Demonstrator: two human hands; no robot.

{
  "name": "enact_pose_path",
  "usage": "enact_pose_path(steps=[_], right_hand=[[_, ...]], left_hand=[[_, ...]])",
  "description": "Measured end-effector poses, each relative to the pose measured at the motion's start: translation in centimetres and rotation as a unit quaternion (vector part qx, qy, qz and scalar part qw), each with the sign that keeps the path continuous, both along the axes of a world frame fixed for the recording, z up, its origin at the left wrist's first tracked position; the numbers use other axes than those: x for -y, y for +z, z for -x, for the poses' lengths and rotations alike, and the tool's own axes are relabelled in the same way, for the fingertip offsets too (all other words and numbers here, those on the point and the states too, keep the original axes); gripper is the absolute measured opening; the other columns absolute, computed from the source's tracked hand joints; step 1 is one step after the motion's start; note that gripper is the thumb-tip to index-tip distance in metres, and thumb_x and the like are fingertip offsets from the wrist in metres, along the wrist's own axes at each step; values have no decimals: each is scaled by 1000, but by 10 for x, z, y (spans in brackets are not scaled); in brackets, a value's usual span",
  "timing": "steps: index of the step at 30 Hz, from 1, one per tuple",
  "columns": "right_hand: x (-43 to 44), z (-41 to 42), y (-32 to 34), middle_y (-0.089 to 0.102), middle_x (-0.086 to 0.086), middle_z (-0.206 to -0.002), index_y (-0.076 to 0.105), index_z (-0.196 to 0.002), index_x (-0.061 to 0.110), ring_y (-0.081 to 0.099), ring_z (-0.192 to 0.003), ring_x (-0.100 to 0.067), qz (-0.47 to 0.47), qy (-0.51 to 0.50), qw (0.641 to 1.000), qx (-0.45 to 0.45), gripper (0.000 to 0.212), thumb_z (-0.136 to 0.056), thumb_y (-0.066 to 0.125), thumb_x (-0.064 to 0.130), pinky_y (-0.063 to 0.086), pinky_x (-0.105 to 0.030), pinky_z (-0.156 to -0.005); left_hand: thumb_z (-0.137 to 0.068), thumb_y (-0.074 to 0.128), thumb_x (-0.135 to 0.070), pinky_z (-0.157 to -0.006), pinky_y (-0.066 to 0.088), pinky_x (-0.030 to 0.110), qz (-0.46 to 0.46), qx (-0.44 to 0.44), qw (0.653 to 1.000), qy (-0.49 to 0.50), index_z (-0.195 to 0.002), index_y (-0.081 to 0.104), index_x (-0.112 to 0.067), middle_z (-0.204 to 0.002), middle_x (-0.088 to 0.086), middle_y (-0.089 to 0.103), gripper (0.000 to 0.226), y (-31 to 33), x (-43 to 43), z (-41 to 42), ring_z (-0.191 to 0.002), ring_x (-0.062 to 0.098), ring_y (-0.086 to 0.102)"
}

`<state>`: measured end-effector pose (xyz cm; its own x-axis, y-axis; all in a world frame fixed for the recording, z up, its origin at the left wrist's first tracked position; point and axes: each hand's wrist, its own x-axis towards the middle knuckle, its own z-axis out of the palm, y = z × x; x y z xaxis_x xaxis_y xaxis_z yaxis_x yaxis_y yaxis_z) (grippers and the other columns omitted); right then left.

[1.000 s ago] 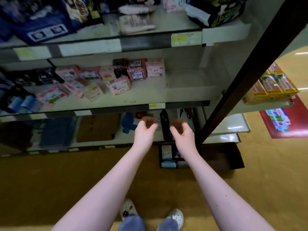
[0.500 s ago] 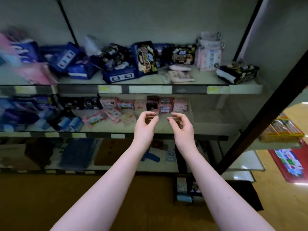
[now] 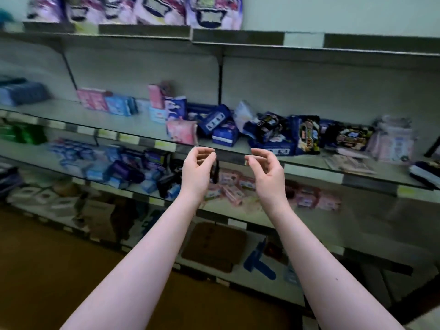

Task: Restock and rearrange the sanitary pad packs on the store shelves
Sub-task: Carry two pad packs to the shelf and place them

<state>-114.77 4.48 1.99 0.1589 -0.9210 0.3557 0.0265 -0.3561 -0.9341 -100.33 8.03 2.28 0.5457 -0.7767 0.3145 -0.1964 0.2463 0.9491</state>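
Both arms reach out in front of a store shelf unit. My left hand (image 3: 198,169) and my right hand (image 3: 267,170) hover side by side with fingers loosely curled and nothing in them, just in front of the middle shelf's front edge (image 3: 231,156). On that shelf lie jumbled sanitary pad packs: a pink pack (image 3: 182,131), dark blue packs (image 3: 223,133) and black packs (image 3: 309,136). The shelf below carries small pink packs (image 3: 232,186) and blue and purple packs (image 3: 123,167). The view is blurred.
The top shelf (image 3: 142,32) holds a row of pale purple packs (image 3: 212,13). A brown mat (image 3: 214,246) and a blue item (image 3: 258,263) lie on the bottom shelf. The brown floor (image 3: 59,282) runs along the left. The right part of the middle shelves is mostly bare.
The view has swung up and to the left, from the lower shelves to the middle and top ones. Both hands rose with it, stayed empty and moved slightly apart.
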Motion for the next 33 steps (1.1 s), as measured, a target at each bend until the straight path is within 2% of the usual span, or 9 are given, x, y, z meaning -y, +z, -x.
enact_pose_path(steps=[2,10,15,23,25,28,30,33], right_hand=[[-4,-19,7,67,0,-103,57,-104,27,62,-95,-5,9,10,1000,4,12,-96,55,18,47,-10,-79],[4,-79,14,66,-1,-103,58,-112,18,62,-97,-10,10,39,999,8,16,-96,54,18,48,-14,-80],[36,-106,13,66,2,-104,58,-113,20,61,-97,-4,6,49,999,4,17,-97,54,20,46,-12,-78],[124,-165,17,60,12,-99,55,-115,16,57,-92,3,5,73,997,19,19,-96,55,17,43,-6,-74],[144,-181,16,60,10,-99,54,-115,14,58,-92,0,-4,77,997,25,20,-95,56,15,45,-5,-74],[172,-211,12,62,5,-99,53,-115,15,60,-94,-10,-21,99,995,20,21,-95,54,9,46,-10,-76],[184,-226,10,60,10,-98,54,-116,15,59,-94,-9,-22,97,995,13,23,-94,55,8,45,-15,-80],[201,-256,8,58,15,-96,56,-118,11,57,-89,-1,-11,100,995,4,25,-93,59,10,42,-4,-75]], left_hand=[[-95,57,-14,-72,42,14,4,-6,1000,16,-98,60,-13,-92,-5,62,5,5,-8,-21,-84,4,55],[-95,56,-16,-73,43,14,14,-8,999,50,-99,61,-14,-92,-6,61,6,11,-11,-73,-85,4,55],[-95,57,-16,-74,44,13,17,-8,997,70,-103,60,-11,-96,-4,62,10,14,21,-103,-87,7,55],[-93,58,-13,-75,44,16,-4,11,995,97,-96,58,-13,-91,-4,61,3,12,97,-154,-86,10,55],[-93,59,-11,-76,44,15,-9,18,994,104,-94,58,-14,-90,-4,61,3,13,110,-169,-85,8,56],[-92,59,-10,-80,44,17,-13,22,992,121,-91,58,-17,-90,-5,62,7,11,128,-196,-85,7,56],[-92,60,-12,-81,45,19,-17,26,991,133,-93,59,-16,-91,-5,62,4,9,136,-209,-85,7,56],[-93,57,-9,-79,45,20,-24,21,990,136,-94,59,-13,-89,-6,62,5,2,149,-236,-83,7,56]])
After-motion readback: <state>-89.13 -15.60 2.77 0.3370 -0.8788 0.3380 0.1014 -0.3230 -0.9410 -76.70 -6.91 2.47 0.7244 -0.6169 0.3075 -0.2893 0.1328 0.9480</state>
